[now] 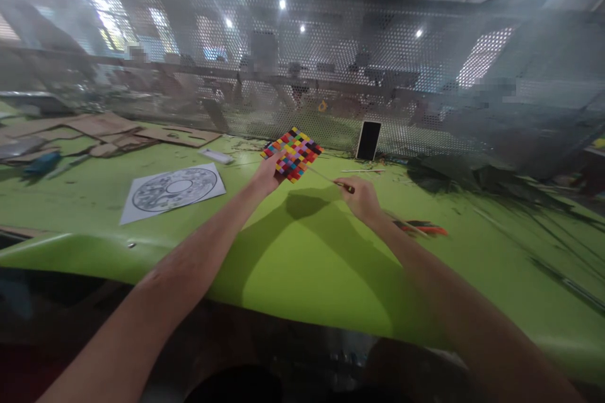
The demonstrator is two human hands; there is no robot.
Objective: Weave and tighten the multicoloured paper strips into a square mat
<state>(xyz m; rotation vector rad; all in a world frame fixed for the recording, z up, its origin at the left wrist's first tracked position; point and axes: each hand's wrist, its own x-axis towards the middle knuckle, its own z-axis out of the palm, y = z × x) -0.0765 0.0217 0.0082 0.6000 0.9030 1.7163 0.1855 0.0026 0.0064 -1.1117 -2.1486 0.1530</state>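
My left hand is closed on a square woven mat of many-coloured strips, held tilted above the table with the thumb on its face. My right hand is wrapped round the short dark handle of a thin-shafted tool. The slender shaft points left, and its tip comes up to the lower right edge of the mat; whether it passes between the strips I cannot tell. Both hands cast shadows on the green surface below.
A printed sheet with a ring pattern lies on the green table. Cardboard pieces are at left, with green leaves at right. A phone leans by the perforated screen. Orange and dark strips lie near my right forearm.
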